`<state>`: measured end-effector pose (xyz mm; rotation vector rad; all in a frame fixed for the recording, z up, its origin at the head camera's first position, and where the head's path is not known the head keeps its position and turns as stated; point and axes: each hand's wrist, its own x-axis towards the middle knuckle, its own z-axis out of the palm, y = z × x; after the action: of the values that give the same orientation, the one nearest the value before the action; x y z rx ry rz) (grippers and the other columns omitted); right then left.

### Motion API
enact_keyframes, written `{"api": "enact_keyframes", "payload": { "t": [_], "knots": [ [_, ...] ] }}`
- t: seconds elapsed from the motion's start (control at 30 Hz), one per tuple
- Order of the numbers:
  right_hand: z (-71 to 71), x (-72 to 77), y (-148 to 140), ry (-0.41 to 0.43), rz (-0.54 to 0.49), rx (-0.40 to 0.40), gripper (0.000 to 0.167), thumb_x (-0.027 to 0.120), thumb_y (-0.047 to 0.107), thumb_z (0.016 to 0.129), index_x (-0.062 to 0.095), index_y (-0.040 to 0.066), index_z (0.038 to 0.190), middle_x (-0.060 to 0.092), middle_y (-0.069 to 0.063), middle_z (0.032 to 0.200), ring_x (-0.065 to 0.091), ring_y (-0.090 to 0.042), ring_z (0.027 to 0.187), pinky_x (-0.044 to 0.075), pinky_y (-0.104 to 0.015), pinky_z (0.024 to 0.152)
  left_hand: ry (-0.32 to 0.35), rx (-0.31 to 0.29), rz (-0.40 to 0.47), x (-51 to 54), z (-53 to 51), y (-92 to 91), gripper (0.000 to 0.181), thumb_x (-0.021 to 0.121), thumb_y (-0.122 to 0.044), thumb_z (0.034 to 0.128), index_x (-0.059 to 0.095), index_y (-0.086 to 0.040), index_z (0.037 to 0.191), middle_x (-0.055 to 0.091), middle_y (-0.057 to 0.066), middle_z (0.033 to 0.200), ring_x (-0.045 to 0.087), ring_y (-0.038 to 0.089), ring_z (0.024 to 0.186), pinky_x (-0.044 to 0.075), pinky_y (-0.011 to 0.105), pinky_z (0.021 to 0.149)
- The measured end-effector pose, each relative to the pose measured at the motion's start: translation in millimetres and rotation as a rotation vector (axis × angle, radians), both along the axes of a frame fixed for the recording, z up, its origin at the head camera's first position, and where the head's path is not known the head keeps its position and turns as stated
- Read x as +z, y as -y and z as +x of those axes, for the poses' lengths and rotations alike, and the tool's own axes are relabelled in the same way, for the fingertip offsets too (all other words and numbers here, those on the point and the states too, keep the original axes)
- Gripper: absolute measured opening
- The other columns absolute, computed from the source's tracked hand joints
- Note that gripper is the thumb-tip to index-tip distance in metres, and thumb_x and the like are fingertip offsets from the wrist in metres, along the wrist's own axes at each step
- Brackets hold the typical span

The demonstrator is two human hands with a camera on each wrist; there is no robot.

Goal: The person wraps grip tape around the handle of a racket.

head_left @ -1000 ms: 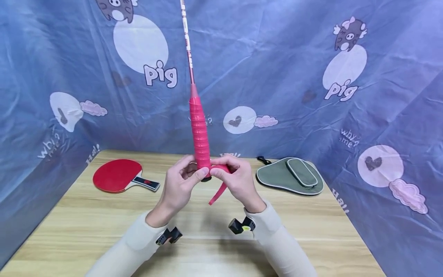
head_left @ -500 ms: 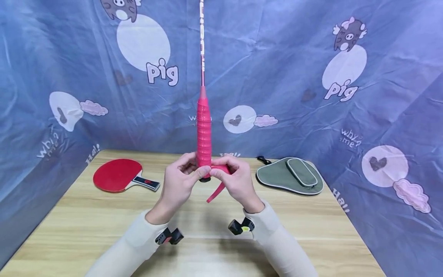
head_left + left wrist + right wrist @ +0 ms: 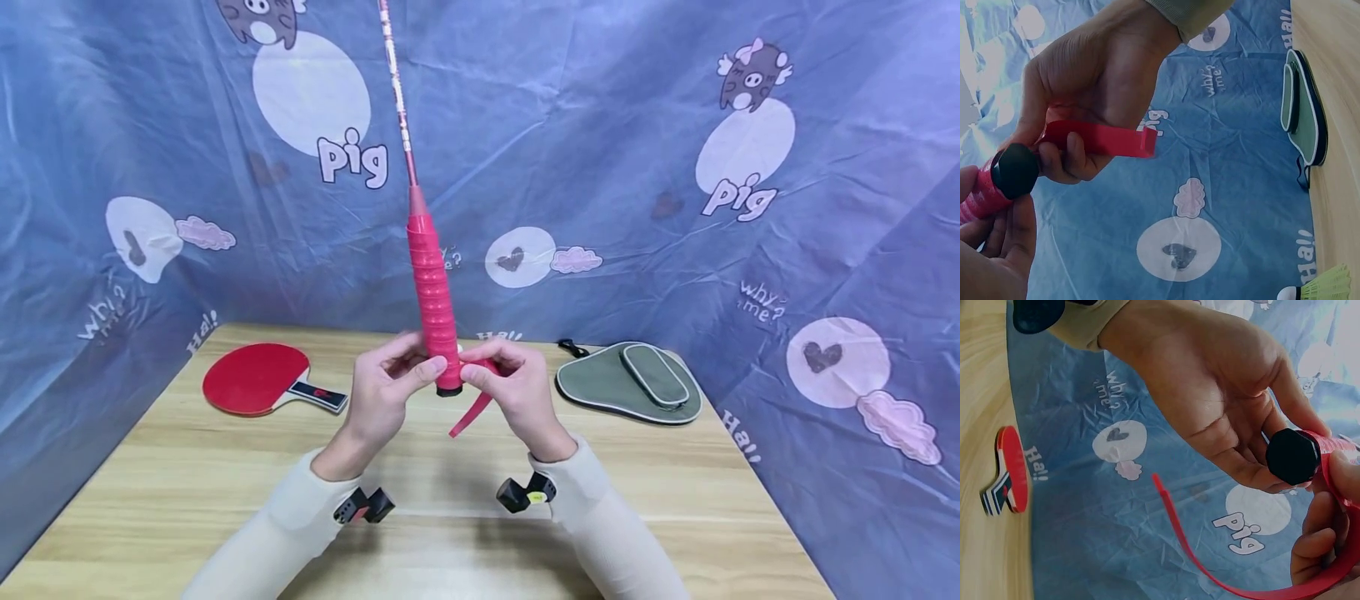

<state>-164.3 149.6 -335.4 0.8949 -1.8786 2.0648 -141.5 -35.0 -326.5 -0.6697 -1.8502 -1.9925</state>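
Observation:
A badminton racket stands nearly upright in the head view, leaning left, its handle (image 3: 431, 292) wound in pink-red grip tape. Its head lies above the frame. My left hand (image 3: 378, 392) pinches the lower handle between thumb and fingers, just above the black butt cap (image 3: 1291, 456). On the other side, my right hand (image 3: 517, 387) pinches the loose length of grip tape (image 3: 1113, 139) against the handle's lower end. From that hand the free tape end (image 3: 471, 417) hangs down over the table. Curled fingers partly cover the tape in both wrist views.
A red table tennis bat (image 3: 255, 379) lies at the table's left rear. A green zipped bat case (image 3: 592, 383) lies at the right rear. The left wrist view also shows a yellow shuttlecock (image 3: 1329, 284). A blue printed curtain (image 3: 637, 167) closes off the back and sides.
The racket shaft swings from leaning left to upright, then back to leaning left. More of the handle's lower end shows below my left thumb now. Both hands stay nearly in place.

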Motion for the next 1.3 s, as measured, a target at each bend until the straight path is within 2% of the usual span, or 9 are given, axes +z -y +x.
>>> {"api": "enact_keyframes", "payload": {
  "t": [0.17, 0.3, 0.4, 0.67, 0.83, 0.97, 1.03, 1.17, 1.3],
  "knots": [
    [-2.2, 0.2, 0, 0.057, -0.037, 0.049, 0.029, 0.078, 0.007, 0.086, 0.067, -0.016, 0.1, 0.075, 0.006, 0.093, 0.068, -0.008, 0.08, 0.058, -0.021, 0.07, -0.025, -0.027, -0.03, 2.7, 1.1, 2.7, 0.024, 0.066, 0.001, 0.0925, 0.07, 0.007, 0.115, 0.072, -0.009, 0.101, 0.067, 0.011, 0.082, 0.057, 0.024, 0.07],
    [-6.4, -4.3, -1, 0.135, -0.023, 0.093, 0.006, 0.075, 0.007, 0.089, 0.076, 0.008, 0.094, 0.074, 0.005, 0.089, 0.068, -0.008, 0.076, 0.061, -0.026, 0.066, -0.042, -0.06, -0.037, 1.8, 6.2, 2.6, 0.025, 0.065, 0.002, 0.0926, 0.068, 0.011, 0.116, 0.073, -0.012, 0.099, 0.066, 0.009, 0.082, 0.054, 0.023, 0.069],
    [-9.2, -6.4, -2, 0.171, 0.006, 0.147, 0.017, 0.072, 0.005, 0.091, 0.075, 0.021, 0.091, 0.074, 0.006, 0.086, 0.068, -0.007, 0.074, 0.061, -0.026, 0.061, -0.047, -0.088, -0.045, 0.6, 10.1, 1.0, 0.027, 0.064, 0.003, 0.0926, 0.066, 0.013, 0.118, 0.072, -0.013, 0.096, 0.064, 0.008, 0.08, 0.054, 0.023, 0.069],
    [-19.3, -5.4, -14, 0.027, 0.042, 0.306, 0.017, 0.065, 0.009, 0.095, 0.078, 0.019, 0.1, 0.072, 0.005, 0.095, 0.064, -0.009, 0.09, 0.056, -0.021, 0.08, -0.071, -0.145, -0.057, 5.8, 8.6, 2.4, 0.027, 0.064, 0.002, 0.0944, 0.065, 0.014, 0.118, 0.07, -0.012, 0.1, 0.065, 0.007, 0.082, 0.055, 0.02, 0.072],
    [-24.8, -4.7, -22, 0.001, 0.019, 0.466, 0.015, 0.072, 0.025, 0.093, 0.079, 0.021, 0.106, 0.067, 0.002, 0.096, 0.055, -0.013, 0.092, 0.056, -0.025, 0.074, -0.082, -0.167, -0.082, 4.3, 8.1, 4.8, 0.026, 0.064, 0.0, 0.0948, 0.065, 0.013, 0.117, 0.069, -0.011, 0.101, 0.065, 0.006, 0.082, 0.055, 0.02, 0.072],
    [-25.4, -4.1, -22, 0.023, 0.028, 0.462, 0.019, 0.082, 0.033, 0.085, 0.081, 0.024, 0.102, 0.063, 0.003, 0.088, 0.053, -0.012, 0.087, 0.055, -0.022, 0.067, -0.077, -0.164, -0.104, 2.3, 6.9, 3.9, 0.024, 0.065, 0.0, 0.0949, 0.066, 0.011, 0.117, 0.07, -0.003, 0.1, 0.065, 0.007, 0.082, 0.056, 0.022, 0.073],
    [-25.3, -3.7, -21, 0.036, 0.048, 0.43, 0.019, 0.083, 0.034, 0.083, 0.081, 0.025, 0.1, 0.063, 0.004, 0.086, 0.054, -0.012, 0.085, 0.05, -0.021, 0.071, -0.074, -0.156, -0.112, 1.8, 6.4, 3.7, 0.024, 0.065, 0.0, 0.095, 0.067, 0.009, 0.117, 0.069, -0.001, 0.101, 0.065, 0.008, 0.082, 0.056, 0.022, 0.073],
    [-26.6, -5.2, -18, 0.075, 0.053, 0.425, 0.015, 0.081, 0.028, 0.087, 0.081, 0.025, 0.101, 0.067, 0.005, 0.088, 0.058, -0.011, 0.085, 0.052, -0.023, 0.074, -0.059, -0.136, -0.117, 1.8, 4.7, 3.8, 0.027, 0.063, -0.001, 0.0953, 0.067, 0.007, 0.121, 0.067, 0.0, 0.102, 0.063, 0.01, 0.082, 0.055, 0.024, 0.072],
    [-30.8, -8.9, -17, 0.109, 0.028, 0.422, 0.014, 0.079, 0.024, 0.089, 0.082, 0.025, 0.102, 0.069, 0.006, 0.091, 0.058, -0.01, 0.087, 0.05, -0.024, 0.08, 0.012, -0.129, -0.119, 2.8, 1.5, 2.1, 0.032, 0.062, -0.002, 0.0961, 0.065, 0.006, 0.127, 0.062, -0.002, 0.113, 0.063, 0.011, 0.092, 0.055, 0.024, 0.078]
  ]
}}
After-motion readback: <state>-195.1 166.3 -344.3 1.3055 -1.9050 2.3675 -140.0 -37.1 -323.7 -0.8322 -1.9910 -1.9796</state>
